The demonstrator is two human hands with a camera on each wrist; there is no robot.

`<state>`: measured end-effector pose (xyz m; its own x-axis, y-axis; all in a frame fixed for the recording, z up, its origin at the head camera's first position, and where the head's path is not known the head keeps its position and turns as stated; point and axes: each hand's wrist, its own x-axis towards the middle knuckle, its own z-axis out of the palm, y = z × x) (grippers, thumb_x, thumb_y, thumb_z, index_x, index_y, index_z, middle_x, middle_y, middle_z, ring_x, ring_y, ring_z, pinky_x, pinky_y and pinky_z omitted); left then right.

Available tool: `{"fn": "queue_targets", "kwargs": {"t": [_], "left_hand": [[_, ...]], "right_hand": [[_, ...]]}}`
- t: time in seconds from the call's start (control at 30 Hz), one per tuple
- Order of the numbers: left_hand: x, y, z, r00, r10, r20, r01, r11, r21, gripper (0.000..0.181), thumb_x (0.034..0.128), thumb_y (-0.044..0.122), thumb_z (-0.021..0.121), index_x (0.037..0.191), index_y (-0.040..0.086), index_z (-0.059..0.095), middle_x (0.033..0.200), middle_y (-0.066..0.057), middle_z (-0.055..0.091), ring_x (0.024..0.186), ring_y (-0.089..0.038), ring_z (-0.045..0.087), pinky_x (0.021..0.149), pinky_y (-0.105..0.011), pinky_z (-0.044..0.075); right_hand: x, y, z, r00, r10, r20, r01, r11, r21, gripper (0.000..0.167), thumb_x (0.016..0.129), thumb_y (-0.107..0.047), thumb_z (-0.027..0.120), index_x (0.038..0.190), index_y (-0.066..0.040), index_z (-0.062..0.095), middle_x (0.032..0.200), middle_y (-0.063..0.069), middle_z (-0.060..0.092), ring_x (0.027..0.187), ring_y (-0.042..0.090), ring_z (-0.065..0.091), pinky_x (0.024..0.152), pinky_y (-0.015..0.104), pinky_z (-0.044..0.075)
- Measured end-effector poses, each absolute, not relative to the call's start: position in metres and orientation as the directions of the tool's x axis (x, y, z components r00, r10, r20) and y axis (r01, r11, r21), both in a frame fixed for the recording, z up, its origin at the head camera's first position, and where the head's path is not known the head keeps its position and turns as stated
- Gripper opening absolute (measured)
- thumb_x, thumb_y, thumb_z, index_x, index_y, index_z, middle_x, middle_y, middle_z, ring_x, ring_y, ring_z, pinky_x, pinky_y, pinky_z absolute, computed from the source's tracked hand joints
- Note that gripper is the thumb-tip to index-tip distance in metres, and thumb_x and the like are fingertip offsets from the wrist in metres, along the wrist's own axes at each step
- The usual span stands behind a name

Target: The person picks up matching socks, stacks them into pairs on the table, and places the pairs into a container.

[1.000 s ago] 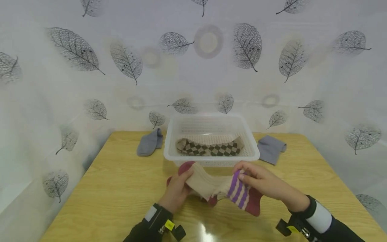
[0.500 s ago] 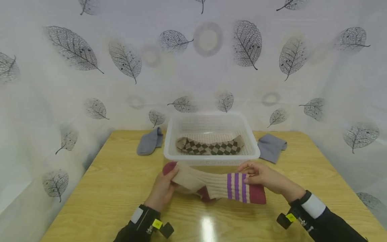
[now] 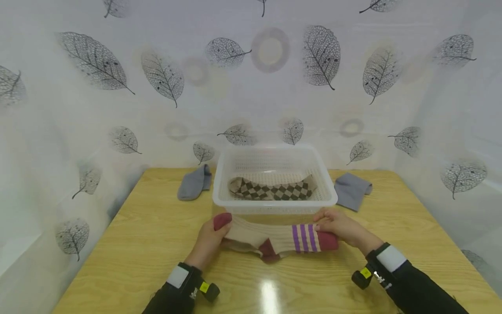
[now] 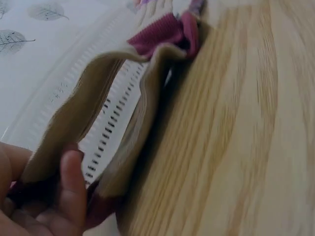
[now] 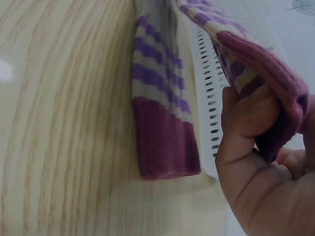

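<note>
Two beige socks with maroon toes, heels and cuffs and purple stripes stretch between my hands above the table. The upper sock (image 3: 251,230) lies out lengthwise, heel facing down. My left hand (image 3: 208,242) pinches the toe end, where both socks meet in the left wrist view. Its thumb (image 4: 72,189) shows inside the loop they form. My right hand (image 3: 343,227) pinches the striped end of one sock near its maroon cuff (image 5: 266,64). In the right wrist view the other sock's cuff (image 5: 165,142) hangs free beside that hand; from the head, that end is mostly hidden.
Behind the hands stands a white plastic basket (image 3: 274,204), holding a brown checkered sock bundle (image 3: 272,192). A grey sock (image 3: 192,185) lies left of it, another grey sock (image 3: 351,192) to the right. Leaf-printed cloth (image 3: 251,96) hangs beyond the wooden table (image 3: 157,261).
The socks were bunched and sagging a second ago; now they are drawn out straight between the hands. The left hand has moved left, and the striped end has swung up level.
</note>
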<state>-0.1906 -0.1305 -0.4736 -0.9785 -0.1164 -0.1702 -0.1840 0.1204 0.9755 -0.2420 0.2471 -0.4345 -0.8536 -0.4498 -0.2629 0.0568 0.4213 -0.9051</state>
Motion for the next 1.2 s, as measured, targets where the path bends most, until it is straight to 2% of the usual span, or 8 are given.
{"fn": "queue_targets", "kwargs": {"t": [0.13,0.27,0.47,0.67,0.9,1.0,1.2], "left_hand": [[-0.193,-0.136,-0.480,-0.982,-0.094,-0.164,-0.183,0.254,0.950,0.036,0.1034,0.005,0.057,0.131,-0.017,0.055,0.116,-0.031,0.067,0.084,-0.021,0.070,0.067,-0.036,0.065],[-0.194,-0.140,-0.483,-0.977,-0.051,-0.209,-0.215,0.213,0.953,0.036,0.1044,0.004,0.054,0.132,-0.019,0.054,0.117,-0.034,0.066,0.088,-0.024,0.070,0.072,-0.038,0.065],[-0.199,-0.145,-0.479,-0.955,0.016,-0.297,-0.294,0.102,0.950,0.038,0.1083,0.006,0.047,0.138,-0.018,0.049,0.127,-0.036,0.063,0.100,-0.025,0.068,0.084,-0.043,0.064],[-0.202,-0.148,-0.481,-0.951,0.043,-0.307,-0.298,0.143,0.944,0.036,0.1056,0.002,0.052,0.136,-0.018,0.052,0.125,-0.034,0.064,0.099,-0.024,0.068,0.084,-0.042,0.064],[-0.203,-0.152,-0.481,-0.940,0.141,-0.309,-0.290,0.144,0.946,0.039,0.1028,0.001,0.052,0.135,-0.021,0.051,0.127,-0.035,0.064,0.103,-0.025,0.070,0.092,-0.043,0.063],[-0.204,-0.153,-0.482,-0.943,0.118,-0.310,-0.285,0.193,0.939,0.041,0.0987,0.002,0.055,0.134,-0.020,0.054,0.124,-0.033,0.067,0.100,-0.024,0.071,0.089,-0.043,0.063],[-0.206,-0.154,-0.480,-0.965,0.052,-0.258,-0.217,0.397,0.892,0.031,0.0931,0.005,0.069,0.118,-0.013,0.066,0.100,-0.018,0.071,0.076,-0.017,0.066,0.065,-0.033,0.062]], "right_hand": [[-0.244,0.241,-0.446,-0.892,-0.391,-0.228,-0.038,0.567,-0.823,0.031,0.097,-0.006,0.066,0.119,0.014,0.057,0.116,0.030,0.070,0.105,0.031,0.070,0.085,0.033,0.059],[-0.247,0.236,-0.452,-0.910,-0.352,-0.221,-0.046,0.614,-0.788,0.028,0.096,-0.001,0.065,0.119,0.014,0.058,0.118,0.034,0.067,0.112,0.042,0.067,0.091,0.044,0.060],[-0.249,0.233,-0.450,-0.920,-0.314,-0.234,-0.021,0.636,-0.771,0.026,0.095,0.004,0.060,0.120,0.012,0.058,0.119,0.033,0.064,0.113,0.042,0.065,0.089,0.047,0.059],[-0.248,0.230,-0.450,-0.926,-0.285,-0.248,-0.025,0.701,-0.713,0.024,0.094,0.007,0.058,0.118,0.010,0.062,0.115,0.029,0.066,0.110,0.040,0.064,0.088,0.048,0.059],[-0.249,0.230,-0.448,-0.920,-0.306,-0.245,-0.074,0.749,-0.658,0.023,0.090,0.009,0.059,0.113,0.008,0.065,0.108,0.022,0.068,0.104,0.035,0.064,0.088,0.048,0.057],[-0.249,0.230,-0.450,-0.924,-0.307,-0.230,-0.083,0.746,-0.661,0.021,0.092,0.007,0.061,0.112,0.008,0.065,0.108,0.022,0.068,0.104,0.034,0.064,0.087,0.048,0.057],[-0.245,0.231,-0.450,-0.925,-0.332,-0.184,-0.119,0.714,-0.690,0.022,0.093,0.000,0.067,0.114,0.007,0.064,0.110,0.024,0.069,0.106,0.038,0.066,0.088,0.050,0.058]]}}
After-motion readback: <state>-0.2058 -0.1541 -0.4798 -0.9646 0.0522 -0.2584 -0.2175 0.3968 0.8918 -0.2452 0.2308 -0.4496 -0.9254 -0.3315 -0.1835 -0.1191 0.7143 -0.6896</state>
